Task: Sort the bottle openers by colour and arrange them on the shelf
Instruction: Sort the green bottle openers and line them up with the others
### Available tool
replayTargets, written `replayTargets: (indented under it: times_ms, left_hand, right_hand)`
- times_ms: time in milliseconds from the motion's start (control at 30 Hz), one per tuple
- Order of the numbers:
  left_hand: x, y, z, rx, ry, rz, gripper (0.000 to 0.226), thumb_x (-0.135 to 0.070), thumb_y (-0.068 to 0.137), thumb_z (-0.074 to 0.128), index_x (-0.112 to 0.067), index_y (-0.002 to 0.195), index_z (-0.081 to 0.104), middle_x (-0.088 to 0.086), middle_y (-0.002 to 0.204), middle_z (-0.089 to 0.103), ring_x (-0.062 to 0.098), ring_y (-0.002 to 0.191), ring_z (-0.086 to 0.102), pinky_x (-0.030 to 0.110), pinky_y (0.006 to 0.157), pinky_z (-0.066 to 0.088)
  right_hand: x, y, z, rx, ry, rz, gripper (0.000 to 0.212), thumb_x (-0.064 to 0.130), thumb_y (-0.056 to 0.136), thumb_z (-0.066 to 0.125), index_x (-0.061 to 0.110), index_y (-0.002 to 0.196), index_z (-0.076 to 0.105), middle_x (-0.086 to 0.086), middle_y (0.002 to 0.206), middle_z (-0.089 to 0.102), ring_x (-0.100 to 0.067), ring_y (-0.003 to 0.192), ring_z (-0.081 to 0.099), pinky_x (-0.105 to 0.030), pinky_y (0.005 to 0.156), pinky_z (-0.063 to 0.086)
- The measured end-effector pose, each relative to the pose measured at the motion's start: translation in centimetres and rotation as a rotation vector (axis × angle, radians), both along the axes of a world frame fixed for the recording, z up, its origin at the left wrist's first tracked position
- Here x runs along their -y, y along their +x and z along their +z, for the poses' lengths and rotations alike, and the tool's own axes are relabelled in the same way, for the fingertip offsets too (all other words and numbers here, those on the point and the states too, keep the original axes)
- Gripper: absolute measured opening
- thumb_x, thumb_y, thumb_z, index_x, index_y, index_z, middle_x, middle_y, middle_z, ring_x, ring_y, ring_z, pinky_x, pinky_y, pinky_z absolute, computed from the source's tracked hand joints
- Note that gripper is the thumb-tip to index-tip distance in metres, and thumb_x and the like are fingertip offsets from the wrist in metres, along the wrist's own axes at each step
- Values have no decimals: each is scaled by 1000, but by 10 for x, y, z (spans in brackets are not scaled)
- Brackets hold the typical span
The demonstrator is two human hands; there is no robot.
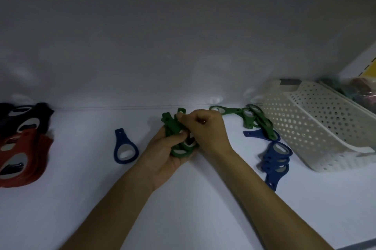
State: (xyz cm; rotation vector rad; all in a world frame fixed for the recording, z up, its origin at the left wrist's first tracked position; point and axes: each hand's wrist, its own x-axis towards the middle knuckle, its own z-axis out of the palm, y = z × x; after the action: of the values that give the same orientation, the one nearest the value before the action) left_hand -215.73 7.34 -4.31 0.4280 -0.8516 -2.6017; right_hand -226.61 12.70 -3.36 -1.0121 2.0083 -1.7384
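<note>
**Green stack half gathered, blues still loose**

Green bottle openers bunched in the left hand, palm up, fingers wrapped round the stack just above the shelf. Right hand closed over the top of the same bunch, pinching one piece into place.

Done, by the look of it: black openers piled at far left, red openers stacked just in front of them.

Left to do: loose green openers lie scattered near the back edge, beside the basket. One single blue opener lies alone left of the hands. More blue openers overlap in a rough heap at right, one partly under the greens. Roughly halfway, I judge.

White perforated basket sits at right, tipped on its side. Shelf surface white, smooth, glossy. Back wall plain white. Light dim, edges blurred.
</note>
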Motion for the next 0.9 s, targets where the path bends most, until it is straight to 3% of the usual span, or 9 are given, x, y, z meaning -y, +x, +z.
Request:
replayTargets:
  times_ms: [100, 200, 267, 400, 600, 700, 767, 833, 900]
  left_hand:
    - [1, 1, 0, 1, 30, 5, 50, -3, 70, 60, -9, 120, 58, 13, 111, 69, 26, 94, 69, 35, 74, 58]
    - [0, 2, 0, 6, 75, 1, 51, 0, 71, 57, -6, 122, 54, 16, 111, 68, 31, 94, 69, 40, 74, 58]
    - [-1, 2, 1, 18, 109, 13, 52, 1, 71, 55, -5, 122, 53, 17, 108, 69, 31, 92, 69, 41, 71, 59]
    - [-1, 3, 2, 60, 171, 58, 38, -3, 79, 56, -2, 118, 55, 17, 98, 72, 26, 76, 71, 29, 57, 57]
    - [0, 3, 4, 86, 199, 66, 41, -23, 82, 60, -2, 116, 58, 19, 96, 71, 26, 74, 71, 27, 52, 55]
    - [1, 2, 3, 92, 241, 84, 36, -29, 88, 57, -2, 112, 59, 24, 101, 69, 33, 87, 70, 38, 59, 58]
    - [2, 2, 2, 82, 242, 45, 39, -34, 90, 55, -3, 113, 58, 26, 103, 68, 35, 90, 69, 43, 65, 59]
    - [3, 2, 2, 65, 233, -12, 47, -43, 91, 50, -4, 118, 56, 26, 108, 66, 34, 93, 68, 44, 67, 58]
    - [4, 4, 3, 21, 222, -43, 56, -51, 90, 47, -3, 115, 61, 23, 112, 66, 31, 97, 68, 43, 72, 58]
  right_hand:
    - [-1, -16, -1, -121, 20, -111, 32, 30, 93, 57, 11, 72, 72, -5, 76, 72, -22, 70, 67, -38, 69, 55]
    - [-8, -45, -13, -730, 578, -286, 41, 41, 95, 47, 13, 124, 58, -10, 130, 57, -26, 119, 50, -36, 100, 37]
    - [-12, -54, -20, -758, 805, -225, 56, 50, 95, 43, 13, 137, 44, -10, 142, 46, -28, 131, 38, -40, 106, 32]
    - [-10, -50, -19, -879, 661, -228, 43, 42, 92, 52, 13, 123, 58, -11, 120, 59, -29, 108, 51, -35, 84, 42]
    - [-11, -44, -9, -1004, 791, -128, 33, 35, 99, 40, 10, 97, 63, -8, 92, 68, -25, 79, 60, -28, 63, 35]
    - [-12, -32, 1, -1180, 615, -158, 6, 10, 88, 57, 8, 92, 61, -7, 74, 67, -24, 55, 56, -26, 52, 32]
    - [-15, -24, 8, -1113, 222, -280, 5, 3, 80, 64, 5, 84, 66, -8, 59, 64, -24, 44, 55, -22, 44, 37]
    - [-17, -14, 11, -1074, -77, -258, 8, 6, 79, 63, 5, 84, 70, -9, 68, 69, -24, 54, 63, -27, 53, 51]
    - [-19, 6, 10, -872, -168, -15, 15, 15, 88, 58, 7, 88, 71, -5, 82, 72, -20, 71, 69, -33, 66, 58]
